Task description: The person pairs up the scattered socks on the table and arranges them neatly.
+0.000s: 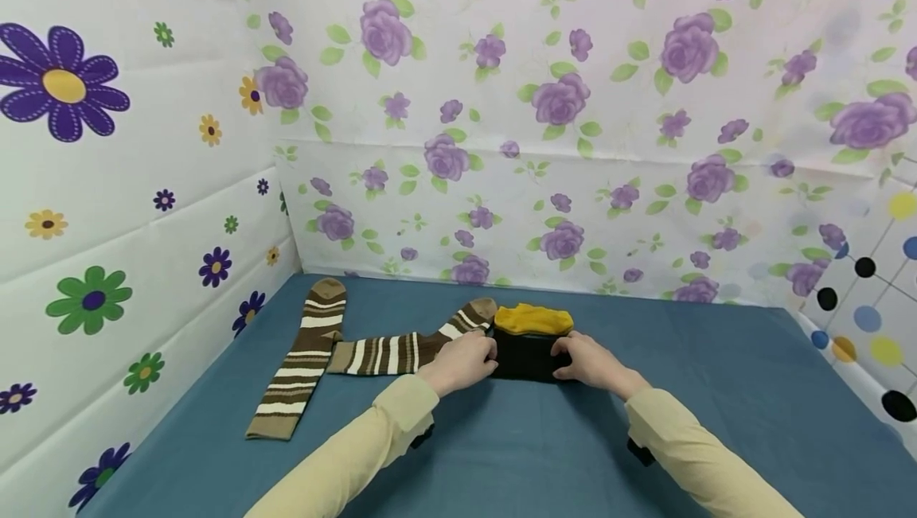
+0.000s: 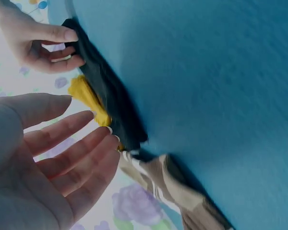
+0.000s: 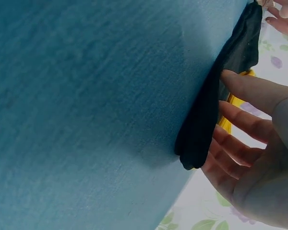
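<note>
A black folded cloth (image 1: 526, 357) lies on the blue table, with a bunched yellow cloth (image 1: 533, 318) along its far edge. My left hand (image 1: 462, 360) is at the black cloth's left end; its spread, slightly bent fingers show nothing between them in the left wrist view. At the other end, my right hand (image 1: 591, 360) touches the black cloth, thumb and relaxed fingertips along its edge in the right wrist view. A brown and white striped sock (image 1: 387, 353) lies left of the black cloth, partly behind my left hand. Another striped sock (image 1: 297, 371) is stretched out farther left.
The blue tabletop (image 1: 716, 407) runs back to a white curtain (image 1: 501, 208) with purple roses. A flower-print sheet (image 1: 143, 263) closes the left side, and a dotted sheet (image 1: 870, 343) stands on the right.
</note>
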### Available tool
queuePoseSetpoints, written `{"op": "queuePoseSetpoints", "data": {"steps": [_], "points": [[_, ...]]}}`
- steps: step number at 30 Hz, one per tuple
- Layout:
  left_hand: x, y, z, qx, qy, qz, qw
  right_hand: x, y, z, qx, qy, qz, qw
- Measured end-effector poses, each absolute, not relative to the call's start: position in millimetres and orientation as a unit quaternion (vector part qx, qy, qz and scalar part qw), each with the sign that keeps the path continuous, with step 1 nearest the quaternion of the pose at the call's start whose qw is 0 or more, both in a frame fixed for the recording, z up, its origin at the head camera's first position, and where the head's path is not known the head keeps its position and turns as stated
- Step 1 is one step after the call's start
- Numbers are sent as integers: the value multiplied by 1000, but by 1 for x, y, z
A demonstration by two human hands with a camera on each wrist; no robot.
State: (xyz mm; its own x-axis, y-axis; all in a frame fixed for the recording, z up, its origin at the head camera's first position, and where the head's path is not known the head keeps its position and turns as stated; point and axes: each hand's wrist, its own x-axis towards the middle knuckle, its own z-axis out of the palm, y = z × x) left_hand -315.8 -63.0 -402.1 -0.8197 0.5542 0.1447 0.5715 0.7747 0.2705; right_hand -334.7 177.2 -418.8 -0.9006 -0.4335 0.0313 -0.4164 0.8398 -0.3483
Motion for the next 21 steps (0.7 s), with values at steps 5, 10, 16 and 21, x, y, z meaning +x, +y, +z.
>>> {"op": "queuePoseSetpoints", "data": {"steps": [5, 10, 16, 21], "points": [[-319, -74, -396, -291, -940, -174, 49, -337, 177, -415, -222, 949, -223, 9], [-319, -86, -389, -265, -945, -181, 53, -336, 171, -405, -220, 932, -288, -4], [-319, -97, -383, -245, -951, -180, 65, -333, 161, -394, -238, 921, -307, -13], [-317, -109, -379, -238, -951, -185, 72, -332, 156, -387, -244, 918, -312, -17]]}}
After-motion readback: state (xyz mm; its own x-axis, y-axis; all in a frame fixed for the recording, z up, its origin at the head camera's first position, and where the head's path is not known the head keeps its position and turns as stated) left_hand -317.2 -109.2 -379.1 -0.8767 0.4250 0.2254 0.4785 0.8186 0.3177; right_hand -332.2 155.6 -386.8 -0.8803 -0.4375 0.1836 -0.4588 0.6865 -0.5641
